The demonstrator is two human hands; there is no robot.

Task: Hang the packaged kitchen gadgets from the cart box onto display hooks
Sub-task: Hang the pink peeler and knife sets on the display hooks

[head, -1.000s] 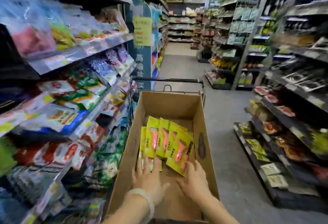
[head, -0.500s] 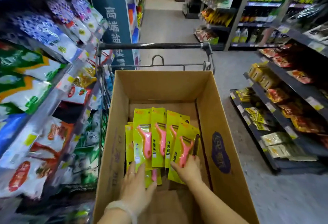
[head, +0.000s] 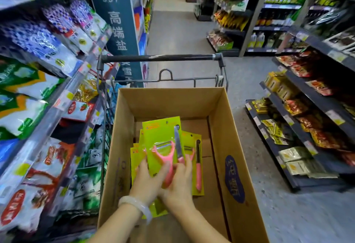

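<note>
An open cardboard box [head: 226,127] sits in a shopping cart [head: 161,58]. Inside lie several yellow-green cards, each carrying a pink peeler and a small pink-handled knife. The top peeler pack [head: 163,139] is raised above the others. My left hand [head: 148,179] grips its lower left edge, thumb over the pink peeler handle. My right hand [head: 179,183] holds its lower right side, fingers against the knife handle. Another pack [head: 195,158] lies flat to the right, and more packs are partly hidden beneath.
Shelves of bagged goods [head: 38,92] stand close on the left of the cart. Dark shelving with packets [head: 307,119] runs along the right. The grey aisle floor [head: 178,31] stretches ahead past a blue sign pillar [head: 119,31]. No display hooks are visible.
Both hands have closed on the top pack and raised it off the fanned stack. The view has tilted down and moved nearer the box.
</note>
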